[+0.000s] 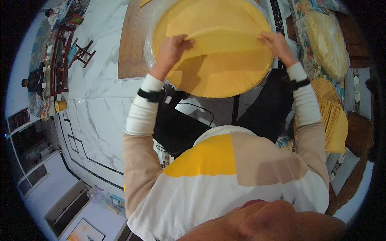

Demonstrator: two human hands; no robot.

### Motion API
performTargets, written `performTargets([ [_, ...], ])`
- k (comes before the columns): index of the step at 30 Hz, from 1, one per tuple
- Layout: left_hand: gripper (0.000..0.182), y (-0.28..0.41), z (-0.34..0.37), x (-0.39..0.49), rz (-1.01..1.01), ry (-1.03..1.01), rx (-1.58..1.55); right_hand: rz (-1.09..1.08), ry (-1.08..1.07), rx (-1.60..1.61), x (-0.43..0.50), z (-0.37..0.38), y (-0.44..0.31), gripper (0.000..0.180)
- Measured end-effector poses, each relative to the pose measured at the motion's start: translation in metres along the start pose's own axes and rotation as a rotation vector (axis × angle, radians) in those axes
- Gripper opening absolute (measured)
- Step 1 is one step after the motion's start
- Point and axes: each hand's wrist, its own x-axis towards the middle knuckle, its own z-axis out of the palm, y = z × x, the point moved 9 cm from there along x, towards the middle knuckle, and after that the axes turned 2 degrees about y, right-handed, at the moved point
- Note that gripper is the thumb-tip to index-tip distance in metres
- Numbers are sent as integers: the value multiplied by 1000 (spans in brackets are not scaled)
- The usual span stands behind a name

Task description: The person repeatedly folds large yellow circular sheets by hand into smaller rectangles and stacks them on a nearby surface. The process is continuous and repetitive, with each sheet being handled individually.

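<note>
In front of me lies a round yellow pile of thin sheets point(229, 78), paper or cloth, with clear plastic wrap point(148, 49) around its rim. Across its upper part a yellow sheet point(224, 43) stretches between my hands, making a raised fold. My left hand point(176, 46) pinches this sheet on the left side. On the right, my right hand point(275, 45) has its fingertips closed at the sheet's edge. Both hands are slightly blurred, and their shadows fall on the yellow surface.
The pile rests over a brown wooden tabletop point(130, 57). To the right are a plastic-wrapped yellow bundle point(327, 45) and pleated yellow material point(333, 120) on a patterned seat. A folding stool point(83, 54) stands on the marble floor at left. Other people are farther off. A thin black cable point(208, 111) crosses near my lap.
</note>
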Motion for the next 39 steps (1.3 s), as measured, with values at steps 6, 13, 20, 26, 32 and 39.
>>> performTargets([
  [6,19,-7,-119,116,150,88,-210,-386,153,-278,163,-131,-81,20],
  [13,21,139,-267,115,391,503,267,-581,627,-102,145,-288,-225,18],
  [20,35,210,-202,-54,546,610,583,-612,726,-228,-33,-280,-232,23],
  [26,25,170,-89,-149,466,300,463,-495,454,-294,-133,-140,-164,31],
  [32,19,94,-19,-197,137,-44,282,-346,100,29,-181,-28,-101,26],
  [39,34,-8,-9,-81,-190,-359,95,152,-13,387,-112,14,-10,28],
])
